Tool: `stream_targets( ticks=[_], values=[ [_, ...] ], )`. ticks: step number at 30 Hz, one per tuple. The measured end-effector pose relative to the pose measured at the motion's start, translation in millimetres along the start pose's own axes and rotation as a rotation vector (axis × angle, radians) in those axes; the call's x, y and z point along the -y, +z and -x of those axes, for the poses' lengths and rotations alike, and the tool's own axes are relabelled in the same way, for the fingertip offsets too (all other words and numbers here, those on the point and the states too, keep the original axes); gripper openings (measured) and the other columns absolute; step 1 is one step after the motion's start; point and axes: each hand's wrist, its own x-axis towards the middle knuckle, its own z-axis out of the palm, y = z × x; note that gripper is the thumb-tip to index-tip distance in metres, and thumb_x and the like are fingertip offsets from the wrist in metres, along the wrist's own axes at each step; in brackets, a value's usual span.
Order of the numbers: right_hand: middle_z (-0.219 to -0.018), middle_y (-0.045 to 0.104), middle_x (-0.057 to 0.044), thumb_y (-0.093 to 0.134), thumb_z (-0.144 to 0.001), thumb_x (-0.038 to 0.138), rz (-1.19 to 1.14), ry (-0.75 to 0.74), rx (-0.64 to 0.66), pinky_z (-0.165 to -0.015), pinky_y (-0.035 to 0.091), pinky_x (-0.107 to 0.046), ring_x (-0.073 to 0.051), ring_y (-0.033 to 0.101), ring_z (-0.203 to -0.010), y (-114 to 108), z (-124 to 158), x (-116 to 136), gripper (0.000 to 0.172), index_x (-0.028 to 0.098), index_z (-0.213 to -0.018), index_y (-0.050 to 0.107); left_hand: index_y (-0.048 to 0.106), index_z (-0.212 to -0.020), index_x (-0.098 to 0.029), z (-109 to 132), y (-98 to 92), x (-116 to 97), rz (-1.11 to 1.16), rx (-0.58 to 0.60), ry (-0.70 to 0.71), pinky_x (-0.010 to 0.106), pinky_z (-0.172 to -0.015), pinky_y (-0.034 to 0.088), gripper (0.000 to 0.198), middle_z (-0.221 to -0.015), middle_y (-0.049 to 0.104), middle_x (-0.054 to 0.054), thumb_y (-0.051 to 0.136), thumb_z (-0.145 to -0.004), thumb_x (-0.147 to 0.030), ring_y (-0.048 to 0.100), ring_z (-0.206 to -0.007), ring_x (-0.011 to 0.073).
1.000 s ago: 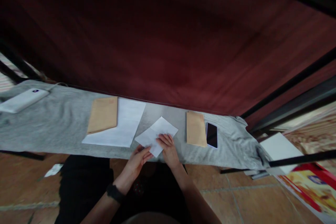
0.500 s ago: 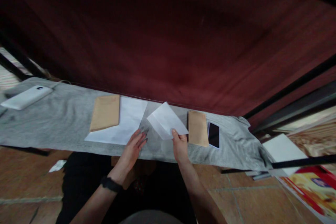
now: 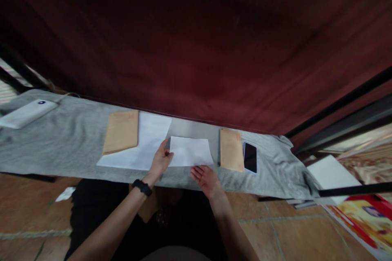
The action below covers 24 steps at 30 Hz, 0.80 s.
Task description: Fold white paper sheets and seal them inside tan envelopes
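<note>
A folded sheet of white paper (image 3: 190,151) lies crosswise in front of me, its long edges running left to right. At its left end, my left hand (image 3: 161,158) has its thumb and curled fingers closed on the edge. My right hand (image 3: 206,178) is turned partly palm up with fingers extended at the paper's lower right edge, gripping nothing. Larger white sheets (image 3: 147,142) lie flat on the left, partly under a stack of brown envelopes (image 3: 121,131). Another brown envelope stack (image 3: 232,150) is right of the folded sheet.
A grey cloth (image 3: 78,138) covers the narrow table. A dark phone (image 3: 250,158) lies beside the right envelopes, and a white device (image 3: 29,113) with a cable sits at far left. A dark red curtain (image 3: 196,57) hangs behind; black bars (image 3: 339,106) stand at right.
The folded sheet has turned from slanted to level and come down toward me. My left hand has moved right onto its edge; my right hand has let go and opened at its lower edge.
</note>
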Motion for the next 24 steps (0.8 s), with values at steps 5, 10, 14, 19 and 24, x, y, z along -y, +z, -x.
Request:
stream_targets(
  ticks=[5,10,14,19,24],
  values=[
    [-0.110,0.076,-0.015,0.049,-0.097,0.042,0.229,-0.059,0.061,-0.088,0.060,-0.046,-0.025,0.075,-0.095,-6,9,6,0.038,0.015,-0.113,0.071,0.050,-0.144,-0.013,-25,-5.2,6,-0.324,0.104,0.063,0.029,-0.061,0.046,0.074,-0.067,0.059,-0.004,0.056,-0.070,-0.016,0.055,-0.058,0.0164],
    [-0.145,0.059,-0.008,0.041,-0.101,0.031,0.996,-0.546,-0.092,-0.117,0.039,-0.043,-0.022,0.052,-0.136,10,-29,13,0.042,0.022,-0.136,0.062,0.056,-0.138,-0.011,-32,-2.8,7,-0.449,0.134,0.047,0.028,-0.065,0.048,0.064,-0.071,0.064,-0.001,0.052,-0.074,-0.014,0.060,-0.063,0.0178],
    [-0.159,0.040,-0.008,0.043,-0.104,0.033,1.461,-0.609,-0.019,-0.124,0.025,-0.050,-0.025,0.035,-0.148,21,-54,2,0.048,0.018,-0.150,0.047,0.054,-0.139,-0.012,-20,-1.2,6,-0.604,0.103,0.116,0.031,-0.078,0.053,0.058,-0.090,0.072,0.006,0.051,-0.081,-0.016,0.067,-0.080,0.0212],
    [-0.163,0.031,-0.008,0.037,-0.106,0.036,1.654,-0.579,-0.019,-0.125,0.020,-0.051,-0.025,0.030,-0.151,20,-60,-10,0.054,0.018,-0.157,0.032,0.054,-0.141,-0.013,10,25.5,-1,-0.871,-0.057,0.458,0.047,-0.106,0.045,0.047,-0.137,0.060,0.019,0.039,-0.097,-0.023,0.058,-0.125,0.0303],
    [-0.165,0.027,-0.011,0.041,-0.104,0.033,1.723,-0.568,0.076,-0.125,0.017,-0.050,-0.028,0.026,-0.152,17,-59,-7,0.062,0.015,-0.160,0.023,0.049,-0.145,-0.010,11,78.1,9,-0.816,0.229,0.639,0.046,-0.119,0.034,0.055,-0.152,0.050,0.016,0.030,-0.103,-0.038,0.042,-0.144,0.0256]
  ],
)
